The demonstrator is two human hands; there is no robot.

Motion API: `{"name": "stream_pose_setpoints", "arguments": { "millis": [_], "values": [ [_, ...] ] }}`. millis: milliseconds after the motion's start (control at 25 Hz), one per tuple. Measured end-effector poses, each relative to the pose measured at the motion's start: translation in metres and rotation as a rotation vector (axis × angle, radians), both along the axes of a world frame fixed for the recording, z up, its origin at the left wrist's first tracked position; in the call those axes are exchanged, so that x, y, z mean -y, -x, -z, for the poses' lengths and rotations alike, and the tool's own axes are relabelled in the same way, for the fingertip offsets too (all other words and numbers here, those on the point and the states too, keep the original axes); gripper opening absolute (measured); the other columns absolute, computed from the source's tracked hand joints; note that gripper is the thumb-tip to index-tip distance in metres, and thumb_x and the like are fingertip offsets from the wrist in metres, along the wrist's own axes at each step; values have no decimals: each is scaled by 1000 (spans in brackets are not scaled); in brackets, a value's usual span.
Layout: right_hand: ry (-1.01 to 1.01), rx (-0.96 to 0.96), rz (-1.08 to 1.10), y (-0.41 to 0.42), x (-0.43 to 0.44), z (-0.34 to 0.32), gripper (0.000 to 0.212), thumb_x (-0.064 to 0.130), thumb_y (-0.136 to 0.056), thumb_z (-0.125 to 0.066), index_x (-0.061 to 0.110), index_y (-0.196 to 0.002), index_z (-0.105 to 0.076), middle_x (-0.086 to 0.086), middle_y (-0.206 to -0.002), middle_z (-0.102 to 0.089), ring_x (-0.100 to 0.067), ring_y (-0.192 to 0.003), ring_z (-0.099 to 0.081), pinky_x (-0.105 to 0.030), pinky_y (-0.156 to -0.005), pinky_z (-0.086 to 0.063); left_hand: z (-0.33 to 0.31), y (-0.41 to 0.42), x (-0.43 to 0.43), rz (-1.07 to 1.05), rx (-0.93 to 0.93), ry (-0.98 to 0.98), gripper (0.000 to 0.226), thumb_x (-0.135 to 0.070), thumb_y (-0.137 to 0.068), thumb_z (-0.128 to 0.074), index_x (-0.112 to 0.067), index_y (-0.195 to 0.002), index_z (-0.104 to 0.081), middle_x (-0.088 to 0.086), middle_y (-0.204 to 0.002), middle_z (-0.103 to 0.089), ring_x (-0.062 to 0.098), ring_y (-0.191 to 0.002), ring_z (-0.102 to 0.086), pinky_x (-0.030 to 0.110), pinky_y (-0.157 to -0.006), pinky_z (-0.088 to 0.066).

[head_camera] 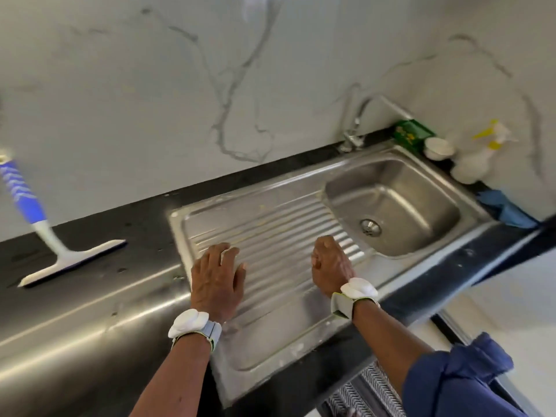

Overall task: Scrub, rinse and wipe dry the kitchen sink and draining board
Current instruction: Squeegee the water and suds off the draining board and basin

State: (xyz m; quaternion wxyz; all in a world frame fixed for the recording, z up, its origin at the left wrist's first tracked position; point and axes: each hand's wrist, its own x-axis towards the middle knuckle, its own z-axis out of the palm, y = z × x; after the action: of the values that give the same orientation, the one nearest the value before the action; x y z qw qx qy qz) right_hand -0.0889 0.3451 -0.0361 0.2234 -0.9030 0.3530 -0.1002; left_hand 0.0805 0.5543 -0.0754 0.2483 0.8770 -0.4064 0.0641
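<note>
Evidently pre-scrub: left hand [215, 275] flat, right hand [329, 266] loosely curled, both empty over the board [270, 221]; next I'd reach upper right for the bottle [477, 159].

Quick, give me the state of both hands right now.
Left hand: open, fingers straight, over the draining board, holding nothing.
Right hand: open, loosely bent, nothing seen in it.

Steel sink [391, 188] plus draining board [270, 224], kinda grubby
One stainless unit set in the black tabletop [144, 218]: bowl on the right with a round drain, ribbed board on the left, whitish smears along it.
</note>
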Motion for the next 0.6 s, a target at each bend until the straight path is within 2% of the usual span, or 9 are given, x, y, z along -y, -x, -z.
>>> {"name": "stream_pose_setpoints", "arguments": {
  "millis": [40, 80, 160, 360, 480, 600],
  "values": [
    [2, -17, 21, 12, 16, 5, 29, 7, -81, -61, 13, -109, -66, -6, -124, -55, -29, -104, -55, -37, -83, -49, 0, 10, 17, 35, 9, 6, 42, -42, -98, -45, -19, -127, -64, 3, -133, -57, 29, -122, -55, 46, -96, -43],
    [-20, -28, 33, 23, 27, 8, 42, 10, -81, -63, 14, -123, -64, -6, -136, -51, -29, -119, -51, -38, -96, -47, -1, 19, 32, 48, 7, 5, 42, -43, -98, -45, -19, -127, -64, 4, -133, -57, 30, -121, -55, 46, -97, -43],
    [-75, -11, 127, 71, 69, 9, 45, 16, -84, -63, 17, -130, -62, -6, -139, -50, -27, -127, -49, -35, -105, -43, -2, 57, 91, 124, 19, -17, 43, -44, -99, -44, -19, -128, -63, 4, -135, -55, 29, -123, -54, 47, -98, -43],
    [-116, 83, 235, 172, 151, 11, 37, 14, -87, -62, 17, -124, -66, -4, -129, -57, -25, -124, -53, -29, -101, -42, -6, 147, 201, 146, -38, -28, 45, -48, -97, -42, -21, -126, -63, 0, -136, -53, 26, -124, -53, 46, -98, -45],
    [-113, 96, 236, 201, 179, 9, 35, 15, -90, -57, 22, -122, -67, 0, -128, -57, -21, -124, -53, -29, -102, -43, -9, 175, 238, 123, -97, -17, 45, -50, -97, -41, -23, -123, -65, -2, -135, -54, 24, -125, -53, 46, -98, -46],
    [-115, 143, 243, 225, 219, 11, 31, 14, -92, -56, 22, -119, -69, 3, -121, -59, -19, -115, -58, -28, -94, -47, -6, 207, 281, 124, -113, -12, 44, -51, -97, -42, -23, -120, -66, -2, -133, -55, 24, -124, -54, 46, -97, -48]
  ]
}}
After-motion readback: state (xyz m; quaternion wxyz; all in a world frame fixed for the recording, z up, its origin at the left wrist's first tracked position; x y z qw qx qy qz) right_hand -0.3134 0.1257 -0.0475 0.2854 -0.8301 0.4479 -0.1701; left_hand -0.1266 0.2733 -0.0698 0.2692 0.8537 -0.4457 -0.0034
